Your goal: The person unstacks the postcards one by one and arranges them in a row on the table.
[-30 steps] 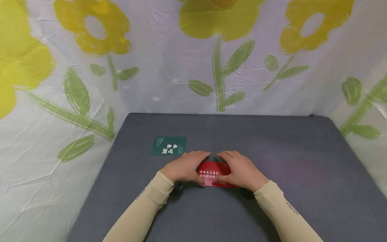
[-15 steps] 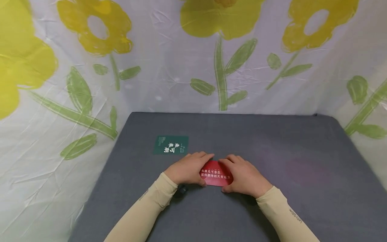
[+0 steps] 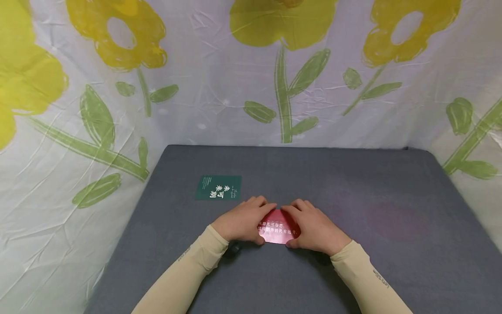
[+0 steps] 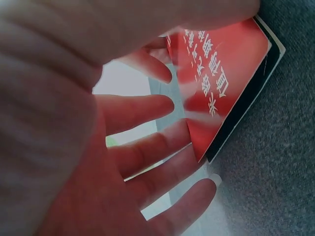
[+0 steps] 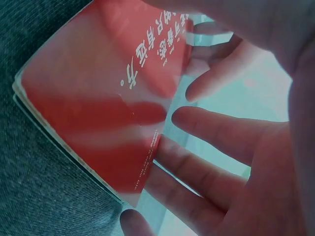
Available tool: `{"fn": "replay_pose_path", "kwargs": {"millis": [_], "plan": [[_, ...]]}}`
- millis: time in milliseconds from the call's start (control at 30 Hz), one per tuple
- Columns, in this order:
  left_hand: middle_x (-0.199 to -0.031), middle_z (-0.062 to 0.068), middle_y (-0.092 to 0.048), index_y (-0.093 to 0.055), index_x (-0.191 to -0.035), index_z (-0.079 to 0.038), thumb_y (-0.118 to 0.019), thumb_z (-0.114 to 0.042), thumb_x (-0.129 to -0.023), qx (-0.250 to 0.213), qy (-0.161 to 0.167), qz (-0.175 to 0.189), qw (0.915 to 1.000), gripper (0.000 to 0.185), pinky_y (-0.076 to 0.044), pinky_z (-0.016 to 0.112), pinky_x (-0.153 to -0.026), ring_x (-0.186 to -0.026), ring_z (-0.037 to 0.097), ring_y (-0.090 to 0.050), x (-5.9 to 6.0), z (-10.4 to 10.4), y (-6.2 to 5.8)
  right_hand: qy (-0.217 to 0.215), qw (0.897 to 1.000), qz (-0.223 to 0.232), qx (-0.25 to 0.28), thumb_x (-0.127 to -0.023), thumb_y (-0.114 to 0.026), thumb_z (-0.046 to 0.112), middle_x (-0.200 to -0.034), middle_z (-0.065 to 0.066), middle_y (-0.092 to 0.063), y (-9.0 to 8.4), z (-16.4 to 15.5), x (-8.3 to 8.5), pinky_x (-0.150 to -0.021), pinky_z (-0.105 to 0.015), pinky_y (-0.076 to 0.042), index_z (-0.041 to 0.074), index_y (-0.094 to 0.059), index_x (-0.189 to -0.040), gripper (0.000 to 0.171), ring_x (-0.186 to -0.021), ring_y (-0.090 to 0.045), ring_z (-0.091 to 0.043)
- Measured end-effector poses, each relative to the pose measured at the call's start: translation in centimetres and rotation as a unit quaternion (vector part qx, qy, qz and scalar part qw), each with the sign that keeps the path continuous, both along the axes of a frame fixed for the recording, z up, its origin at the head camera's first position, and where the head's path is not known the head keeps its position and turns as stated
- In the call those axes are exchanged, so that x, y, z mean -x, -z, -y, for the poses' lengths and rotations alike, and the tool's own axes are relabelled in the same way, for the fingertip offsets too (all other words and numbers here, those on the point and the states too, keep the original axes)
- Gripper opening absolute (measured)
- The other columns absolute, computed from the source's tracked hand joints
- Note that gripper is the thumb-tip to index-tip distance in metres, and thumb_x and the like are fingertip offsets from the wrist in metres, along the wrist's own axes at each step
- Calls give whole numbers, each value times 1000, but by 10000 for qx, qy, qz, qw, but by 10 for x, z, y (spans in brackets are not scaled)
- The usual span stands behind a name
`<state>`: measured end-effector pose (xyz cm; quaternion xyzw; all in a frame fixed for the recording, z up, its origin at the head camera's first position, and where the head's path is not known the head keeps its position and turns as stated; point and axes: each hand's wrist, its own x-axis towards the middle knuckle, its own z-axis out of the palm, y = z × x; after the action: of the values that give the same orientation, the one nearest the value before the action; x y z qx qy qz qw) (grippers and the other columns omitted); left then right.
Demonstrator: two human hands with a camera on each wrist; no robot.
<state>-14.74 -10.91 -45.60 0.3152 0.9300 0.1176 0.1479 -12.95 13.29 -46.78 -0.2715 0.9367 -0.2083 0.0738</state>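
A red card with white printed characters lies between both hands in the head view. My left hand grips its left end, thumb at the near edge and fingertips along the far edge. The right hand holds the right end in the same way. In the left wrist view a dark card shows under the red one, its edge sticking out slightly. The right wrist view shows the stacked edges nearly flush at that corner, with several fingers at the far side.
A green card with white characters lies flat on the grey table, beyond and left of the left hand. A white curtain with yellow flowers stands behind and at the sides. Dark wrist devices sit under the wrists.
The right thumb has moved from the red card's face to its near edge. The red card's right end has shifted left, and the green showing round it earlier is no longer visible in the head view.
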Motion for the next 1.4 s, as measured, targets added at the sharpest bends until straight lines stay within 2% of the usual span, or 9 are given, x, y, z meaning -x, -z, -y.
{"fn": "replay_pose_path", "kwargs": {"millis": [233,567,800,1067,1400], "plan": [[-133,3,-58,-52,-160,-13,-96,-32,-77,16,37,22,10000,96,-56,37,-102,-120,21,-53,-3,-1,-1,15,10000,97,11,-73,-99,27,-126,-2,-62,1,0,-2,-99,-49,-56,9,-64,-145,83,-118,-58,-24],[-136,2,-56,-50,-161,-13,-94,-29,-77,-60,28,145,9999,96,-54,37,-104,-123,21,-51,0,0,-2,-98,9999,17,-28,-74,-96,27,-121,-1,-61,-1,1,0,-93,-43,-55,7,-67,-141,76,-112,-55,-20],[-136,0,-56,-49,-162,-14,-94,-29,-76,-246,19,264,9993,98,-54,35,-103,-123,18,-51,3,3,2,-81,9999,18,-136,-74,-97,32,-123,-1,-61,-3,0,1,-94,-46,-55,10,-67,-142,77,-112,-56,-21],[-139,2,-57,-47,-163,-13,-94,-26,-78,-457,-23,616,9970,98,-56,32,-102,-125,18,-52,4,4,-2,6,9998,72,-178,-71,-99,36,-125,-1,-62,-4,-1,0,-96,-50,-55,11,-67,-143,83,-113,-58,-22],[-142,2,-58,-48,-163,-13,-93,-30,-79,-421,10,531,9977,97,-56,35,-105,-127,19,-53,4,5,-3,36,9998,121,-182,-71,-98,39,-128,0,-63,-2,-2,2,-97,-49,-55,12,-66,-144,85,-116,-57,-21]]}}
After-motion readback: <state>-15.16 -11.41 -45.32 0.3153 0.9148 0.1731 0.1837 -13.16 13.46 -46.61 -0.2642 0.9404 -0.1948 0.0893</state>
